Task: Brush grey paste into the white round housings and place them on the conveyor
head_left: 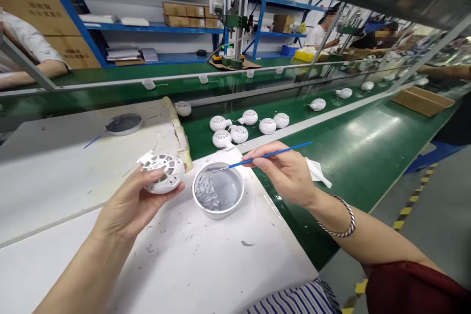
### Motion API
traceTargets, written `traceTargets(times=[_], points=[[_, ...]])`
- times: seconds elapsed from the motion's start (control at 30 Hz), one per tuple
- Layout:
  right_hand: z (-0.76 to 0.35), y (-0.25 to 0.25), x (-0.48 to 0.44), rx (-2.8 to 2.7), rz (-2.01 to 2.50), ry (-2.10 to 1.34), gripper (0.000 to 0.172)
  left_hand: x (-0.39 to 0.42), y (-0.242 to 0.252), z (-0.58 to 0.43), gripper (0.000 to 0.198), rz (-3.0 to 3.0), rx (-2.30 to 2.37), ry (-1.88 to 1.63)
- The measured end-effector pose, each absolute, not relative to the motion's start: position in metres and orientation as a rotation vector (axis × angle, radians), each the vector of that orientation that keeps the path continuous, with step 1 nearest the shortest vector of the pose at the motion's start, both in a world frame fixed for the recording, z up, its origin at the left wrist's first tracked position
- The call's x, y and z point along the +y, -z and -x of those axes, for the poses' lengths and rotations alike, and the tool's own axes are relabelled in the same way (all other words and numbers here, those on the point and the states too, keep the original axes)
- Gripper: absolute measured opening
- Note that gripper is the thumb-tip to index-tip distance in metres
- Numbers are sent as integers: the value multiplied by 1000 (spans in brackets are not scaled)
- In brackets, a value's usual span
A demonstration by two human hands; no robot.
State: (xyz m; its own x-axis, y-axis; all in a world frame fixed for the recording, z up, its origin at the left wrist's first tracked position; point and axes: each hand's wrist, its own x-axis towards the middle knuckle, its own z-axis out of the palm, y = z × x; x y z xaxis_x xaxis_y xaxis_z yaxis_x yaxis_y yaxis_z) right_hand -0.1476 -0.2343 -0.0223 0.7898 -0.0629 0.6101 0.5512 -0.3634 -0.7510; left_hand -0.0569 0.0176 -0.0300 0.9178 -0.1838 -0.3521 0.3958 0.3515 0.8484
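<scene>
My left hand grips a round white plastic housing with slotted vents on top, its thumb lying across the vents. A thin wire sticks up from the housing's far side. In my right hand, thumb and fingers pinch a thin blue-handled brush. The brush's tip reaches over a white bowl and meets or hovers just above the grey paste inside; I cannot tell which. The bowl stands on a white board flecked with grey smears, between my two hands.
Several similar white housings lie on the green conveyor ahead. On the left, a second bowl of grey paste sits with another blue stick. A crumpled white tissue is by my right wrist. Farther off are a cardboard tray and co-workers.
</scene>
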Motion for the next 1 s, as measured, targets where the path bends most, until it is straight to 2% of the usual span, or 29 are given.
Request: traceTargets(times=[0.1,0.23,0.4,0.57,0.87,1.0], points=[[147,21,-229,-426,1921,692,9,18,24,57,16,-1122,293,373],[143,19,-226,-550,1974,686,13,17,14,60,10,-1087,357,346],[140,21,-227,-690,1998,606,20,18,10,61,18,-1092,412,346],[136,27,-226,-684,1977,556,18,18,11,60,23,-1090,436,345],[131,44,-219,-257,1457,278,6,22,9,63,18,-1032,320,356],[129,46,-224,-84,1279,204,9,21,7,63,16,-1025,341,344]])
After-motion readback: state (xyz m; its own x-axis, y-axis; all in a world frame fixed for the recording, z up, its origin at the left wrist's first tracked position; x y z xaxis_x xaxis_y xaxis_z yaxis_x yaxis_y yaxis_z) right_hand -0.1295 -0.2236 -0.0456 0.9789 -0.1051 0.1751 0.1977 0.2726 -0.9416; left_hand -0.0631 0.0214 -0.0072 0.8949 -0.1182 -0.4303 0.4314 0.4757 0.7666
